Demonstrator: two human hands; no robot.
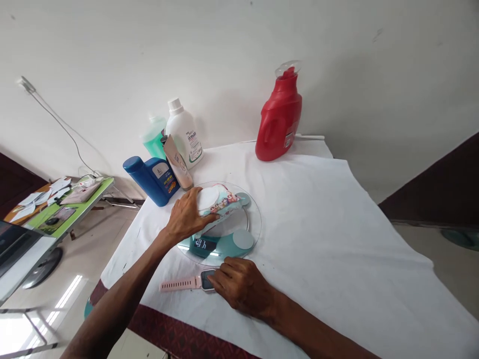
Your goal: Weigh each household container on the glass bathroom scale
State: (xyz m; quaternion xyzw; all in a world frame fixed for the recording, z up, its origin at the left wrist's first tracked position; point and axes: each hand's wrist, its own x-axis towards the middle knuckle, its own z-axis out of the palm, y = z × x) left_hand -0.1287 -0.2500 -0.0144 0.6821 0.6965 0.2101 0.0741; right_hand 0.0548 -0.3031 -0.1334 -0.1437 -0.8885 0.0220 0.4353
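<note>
My left hand [187,214] grips a pack of wet wipes [220,201] by its near left end, fingers on top and thumb along the side. The pack has a white lid and a printed picture, and it is tilted over a round glass scale [243,241] with teal parts. Lit digits show on the scale's display [205,244]. In front of the scale lies a pink-strapped smartwatch [207,279]. My right hand [243,286] is closed at the right side of the watch, with fingertips on the case. The hand hides the other part of the strap.
On the white cloth [318,239] stand a blue bottle [147,179], a beige tube [178,164], a green liquid bottle [154,137] and a white bottle [183,132]. A red jug [280,117] is near the wall. Left is a green desk [71,212] with papers.
</note>
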